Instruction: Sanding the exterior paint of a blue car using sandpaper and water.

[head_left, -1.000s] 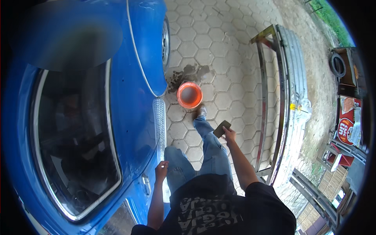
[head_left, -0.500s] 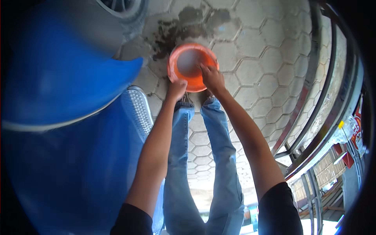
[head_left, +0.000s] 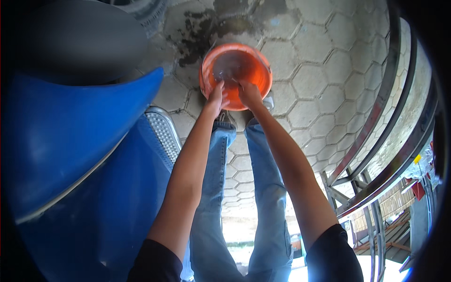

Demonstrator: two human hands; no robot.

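Observation:
An orange bucket [head_left: 267, 77] stands on the paving in front of my feet, with cloudy water [head_left: 229, 63] in the bottom. My left hand [head_left: 216, 99] hangs over its near left side, fingers apart and reaching inside the rim, with nothing visible in them. Beside it, my right hand [head_left: 250, 95] reaches over the near rim with its fingers curled in toward the water. What those fingers hold, if anything, is too small to make out.
Close on the left is a large blue vehicle body [head_left: 89, 127] with a grey textured step [head_left: 163, 131]; part of a tyre [head_left: 145, 11] shows beyond. Wet patches [head_left: 199, 35] darken the hexagonal paving [head_left: 310, 84]. Curved metal rails [head_left: 376, 113] run along the right.
My left hand has left the bucket's rim, and its fingers now spread inside. My right hand stays over the bucket, a little nearer to me. The bucket looks slightly larger in view.

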